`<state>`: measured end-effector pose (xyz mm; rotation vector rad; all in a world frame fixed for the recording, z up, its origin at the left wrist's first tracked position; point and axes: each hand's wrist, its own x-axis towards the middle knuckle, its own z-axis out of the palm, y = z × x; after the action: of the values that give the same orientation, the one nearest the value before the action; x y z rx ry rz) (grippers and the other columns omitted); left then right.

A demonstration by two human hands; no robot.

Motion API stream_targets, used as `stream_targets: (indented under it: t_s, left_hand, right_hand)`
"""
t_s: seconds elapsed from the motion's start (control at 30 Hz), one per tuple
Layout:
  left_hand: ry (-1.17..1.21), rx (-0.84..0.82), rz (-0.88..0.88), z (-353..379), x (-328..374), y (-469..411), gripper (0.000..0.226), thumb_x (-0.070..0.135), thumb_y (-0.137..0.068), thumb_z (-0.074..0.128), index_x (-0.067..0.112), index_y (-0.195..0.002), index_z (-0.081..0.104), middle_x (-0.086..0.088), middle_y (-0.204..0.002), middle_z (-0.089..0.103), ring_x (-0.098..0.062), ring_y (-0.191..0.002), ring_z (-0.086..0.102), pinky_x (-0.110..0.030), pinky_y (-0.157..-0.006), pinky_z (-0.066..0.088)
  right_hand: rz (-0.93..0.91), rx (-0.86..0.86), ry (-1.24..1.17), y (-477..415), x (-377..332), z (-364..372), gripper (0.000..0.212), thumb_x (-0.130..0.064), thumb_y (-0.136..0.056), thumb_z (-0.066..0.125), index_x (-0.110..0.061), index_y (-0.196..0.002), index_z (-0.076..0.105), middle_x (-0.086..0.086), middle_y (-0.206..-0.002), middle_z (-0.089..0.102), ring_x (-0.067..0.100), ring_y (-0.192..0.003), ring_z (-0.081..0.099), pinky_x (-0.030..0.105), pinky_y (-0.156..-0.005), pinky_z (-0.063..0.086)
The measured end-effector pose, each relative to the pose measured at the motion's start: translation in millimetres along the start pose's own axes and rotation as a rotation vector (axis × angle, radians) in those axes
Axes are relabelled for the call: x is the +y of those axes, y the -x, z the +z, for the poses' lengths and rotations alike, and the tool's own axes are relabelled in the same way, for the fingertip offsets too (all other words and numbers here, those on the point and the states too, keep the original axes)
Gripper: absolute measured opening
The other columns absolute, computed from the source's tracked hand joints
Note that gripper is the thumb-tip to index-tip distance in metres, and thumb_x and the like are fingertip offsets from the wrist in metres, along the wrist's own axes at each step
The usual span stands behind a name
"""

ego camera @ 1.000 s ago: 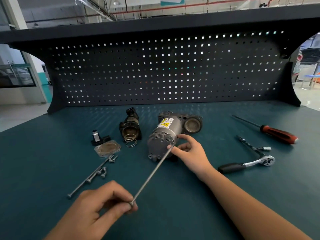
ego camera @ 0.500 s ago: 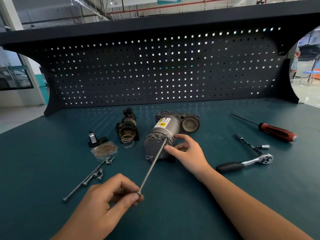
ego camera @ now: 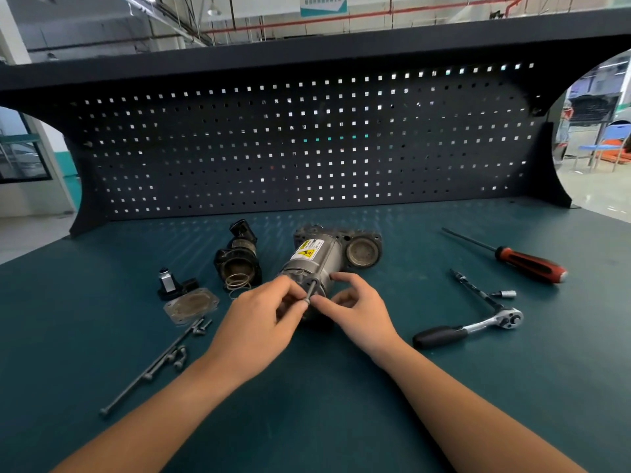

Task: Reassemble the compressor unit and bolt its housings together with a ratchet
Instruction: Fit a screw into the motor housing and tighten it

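The long bolt [ego camera: 311,289] now sits almost fully inside the compressor motor [ego camera: 316,257], with only a stub showing where a second ago most of it stuck out. The left hand [ego camera: 259,322] has moved up and pinches the bolt's head. The right hand [ego camera: 355,307], fingers curled, grips the motor's near end. The ratchet [ego camera: 478,324] lies at 3 o'clock of the motor.

The desk [ego camera: 341,421] is coloured dark teal. The pegboard [ego camera: 307,148] is painted black and patterned with rows of square holes. A yellow warning label [ego camera: 305,251] is carried on the grey motor housing [ego camera: 324,262]. The screwdriver handle [ego camera: 531,265] is marked red and black.
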<state>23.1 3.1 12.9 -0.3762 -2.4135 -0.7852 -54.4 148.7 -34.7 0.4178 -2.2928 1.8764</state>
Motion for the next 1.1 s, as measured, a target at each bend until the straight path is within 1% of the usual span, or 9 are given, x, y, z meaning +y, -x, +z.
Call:
stream_targets:
  t_s: [0.07,0.13,0.23,0.47,0.53,0.6,0.67,0.83,1.1]
  left_hand:
    - [-0.029,0.026,0.004,4,-2,-7,0.008,0.015,-0.084,0.066,0.022,-0.084,0.062,0.022,-0.069,0.055,0.005,-0.067,0.055,-0.007,-0.058,0.036]
    - [-0.051,0.028,0.019,6,-4,-12,0.005,0.014,-0.084,0.066,0.018,-0.086,0.064,0.022,-0.072,0.055,0.005,-0.068,0.054,-0.007,-0.060,0.036]
    - [-0.064,0.034,0.046,8,-6,-16,0.005,0.010,-0.083,0.067,0.014,-0.084,0.065,0.017,-0.075,0.055,0.002,-0.069,0.053,-0.005,-0.063,0.035]
    - [-0.072,0.044,0.080,13,-10,-22,0.007,0.007,-0.080,0.070,0.012,-0.084,0.067,0.018,-0.077,0.053,0.000,-0.066,0.051,-0.003,-0.067,0.035]
    - [-0.070,0.045,0.081,14,-11,-24,0.007,0.007,-0.080,0.070,0.012,-0.084,0.068,0.018,-0.077,0.054,0.004,-0.068,0.051,-0.003,-0.067,0.035]
    - [-0.065,0.052,0.086,15,-12,-24,0.007,0.007,-0.079,0.071,0.012,-0.083,0.068,0.016,-0.077,0.055,0.007,-0.069,0.051,-0.002,-0.067,0.035]
    - [-0.060,0.057,0.090,16,-12,-24,0.007,0.005,-0.078,0.071,0.011,-0.082,0.068,0.013,-0.077,0.057,0.007,-0.067,0.052,0.000,-0.067,0.034]
    - [-0.038,0.069,0.093,18,-12,-24,0.007,0.004,-0.077,0.072,0.009,-0.081,0.069,0.005,-0.078,0.063,0.002,-0.067,0.053,-0.001,-0.068,0.035]
    - [-0.017,0.059,0.077,16,-14,-27,0.007,0.005,-0.078,0.072,0.011,-0.080,0.070,0.018,-0.074,0.057,-0.003,-0.077,0.056,-0.003,-0.067,0.037]
  right_hand:
    - [-0.063,0.036,0.091,0,-1,0,0.060,-0.032,-0.075,0.076,-0.022,-0.128,0.049,-0.009,-0.110,0.052,0.004,-0.101,0.052,0.006,-0.079,0.036]
    - [-0.153,0.025,0.151,-1,-2,0,0.074,-0.031,-0.077,0.073,-0.023,-0.141,0.036,-0.013,-0.136,0.037,0.001,-0.127,0.035,0.011,-0.099,0.027]
    - [-0.213,-0.075,0.207,-3,-5,1,0.078,-0.031,-0.082,0.068,-0.030,-0.146,0.024,-0.017,-0.153,0.019,-0.007,-0.136,0.013,0.014,-0.107,0.015]
    - [-0.204,-0.175,0.258,-9,-3,4,0.082,-0.031,-0.084,0.065,-0.029,-0.149,0.015,-0.016,-0.156,0.004,-0.011,-0.135,0.003,0.007,-0.101,0.011]
    - [-0.187,-0.188,0.257,-10,-3,4,0.084,-0.032,-0.084,0.064,-0.029,-0.150,0.012,-0.012,-0.157,-0.001,-0.005,-0.140,0.000,0.013,-0.106,0.011]
    - [-0.167,-0.190,0.255,-10,-4,4,0.085,-0.033,-0.083,0.065,-0.031,-0.149,0.012,-0.007,-0.158,-0.003,0.004,-0.144,-0.003,0.025,-0.115,0.011]
    - [-0.161,-0.197,0.254,-11,-6,3,0.084,-0.033,-0.083,0.065,-0.031,-0.149,0.013,-0.005,-0.158,-0.001,0.006,-0.144,-0.005,0.033,-0.118,0.009]
    - [-0.164,-0.201,0.246,-12,-9,3,0.082,-0.032,-0.083,0.065,-0.031,-0.149,0.017,-0.006,-0.158,0.006,0.005,-0.144,-0.002,0.037,-0.118,0.010]
    - [-0.165,-0.140,0.211,-11,-9,5,0.076,-0.027,-0.078,0.069,-0.029,-0.144,0.029,-0.005,-0.156,0.019,0.005,-0.142,0.015,0.041,-0.116,0.017]
